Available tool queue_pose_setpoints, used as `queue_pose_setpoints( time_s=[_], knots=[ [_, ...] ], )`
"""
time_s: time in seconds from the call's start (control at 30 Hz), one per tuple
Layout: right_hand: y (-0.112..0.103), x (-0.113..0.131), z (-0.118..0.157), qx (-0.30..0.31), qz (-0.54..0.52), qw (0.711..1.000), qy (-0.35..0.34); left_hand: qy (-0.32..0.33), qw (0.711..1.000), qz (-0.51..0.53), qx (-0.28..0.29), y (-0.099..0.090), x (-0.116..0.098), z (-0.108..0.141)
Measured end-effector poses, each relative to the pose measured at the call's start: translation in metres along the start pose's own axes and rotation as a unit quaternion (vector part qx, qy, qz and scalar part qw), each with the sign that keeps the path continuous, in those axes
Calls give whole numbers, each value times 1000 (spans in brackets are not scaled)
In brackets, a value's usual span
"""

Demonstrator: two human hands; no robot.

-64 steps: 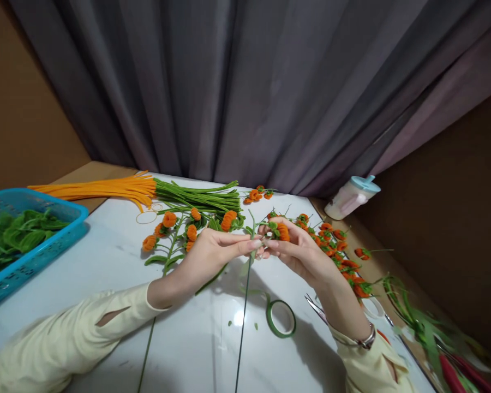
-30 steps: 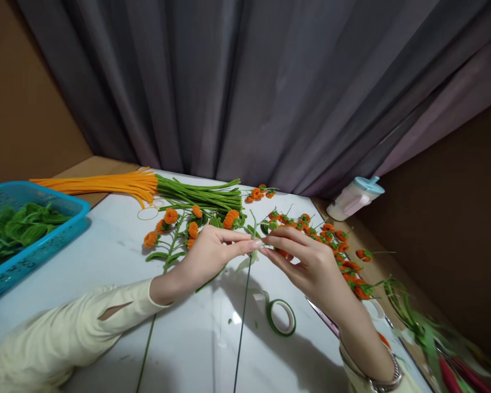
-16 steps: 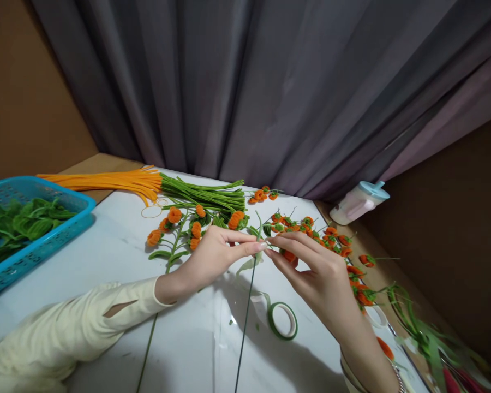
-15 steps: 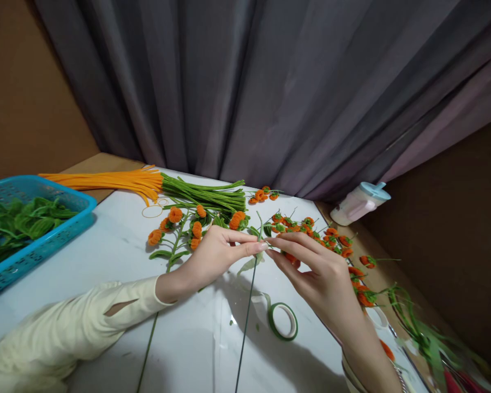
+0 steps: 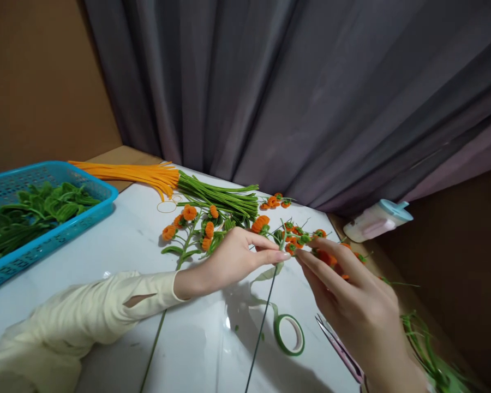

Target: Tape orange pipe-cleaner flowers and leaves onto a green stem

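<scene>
My left hand (image 5: 245, 254) pinches a thin stem (image 5: 283, 240) between thumb and fingers. A strip of pale green tape (image 5: 265, 274) hangs from that stem down to a green tape roll (image 5: 288, 334) on the table. Just right of the pinch, my right hand (image 5: 347, 289) has its fingers stretched and apart, nothing visible in them; its thumb is mostly hidden. Small orange fuzzy pumpkin-like pieces (image 5: 291, 249) on wires lie behind its fingertips. Beyond my left hand is a larger orange piece (image 5: 261, 224), close to the stem; whether it is joined cannot be made out.
A leafy stem (image 5: 184, 248) with orange pieces lies left. Behind it are green (image 5: 221, 195) and orange chenille strips (image 5: 135, 173). A blue basket (image 5: 106, 202) holds green leaves. Pink-handled scissors (image 5: 341, 352) lie right, and a lidded cup (image 5: 376, 221) stands at the back right.
My right hand has moved away from the stem, its fingers now a little apart from it. My left hand keeps its pinch. The view has shifted, and the scissors now show.
</scene>
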State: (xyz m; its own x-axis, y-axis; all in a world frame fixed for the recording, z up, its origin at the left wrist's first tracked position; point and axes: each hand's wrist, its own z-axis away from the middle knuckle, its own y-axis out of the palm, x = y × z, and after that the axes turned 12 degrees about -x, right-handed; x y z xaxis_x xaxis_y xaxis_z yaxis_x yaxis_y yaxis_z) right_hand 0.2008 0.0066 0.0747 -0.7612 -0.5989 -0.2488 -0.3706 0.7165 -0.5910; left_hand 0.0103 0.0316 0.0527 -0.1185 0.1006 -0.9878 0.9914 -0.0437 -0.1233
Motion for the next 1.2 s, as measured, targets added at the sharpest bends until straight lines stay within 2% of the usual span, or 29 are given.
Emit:
queue_pose_setpoints(
  time_s=[0.17,0.57,0.8,1.03,1.2],
  knots=[
    [0,-3,-2,3,4,1000,18,8,1000,7,2,2,1,1],
    [-3,-15,-10,85,-84,993,19,70,996,-57,-15,3,1,1],
    [3,-5,-11,58,-57,997,5,33,999,-31,-2,4,-4,0],
    [10,-2,-9,21,-70,997,40,36,998,-31,35,1,-3,-2],
    [6,-3,-8,34,-85,994,56,34,998,-16,45,2,-6,0]
  ],
)
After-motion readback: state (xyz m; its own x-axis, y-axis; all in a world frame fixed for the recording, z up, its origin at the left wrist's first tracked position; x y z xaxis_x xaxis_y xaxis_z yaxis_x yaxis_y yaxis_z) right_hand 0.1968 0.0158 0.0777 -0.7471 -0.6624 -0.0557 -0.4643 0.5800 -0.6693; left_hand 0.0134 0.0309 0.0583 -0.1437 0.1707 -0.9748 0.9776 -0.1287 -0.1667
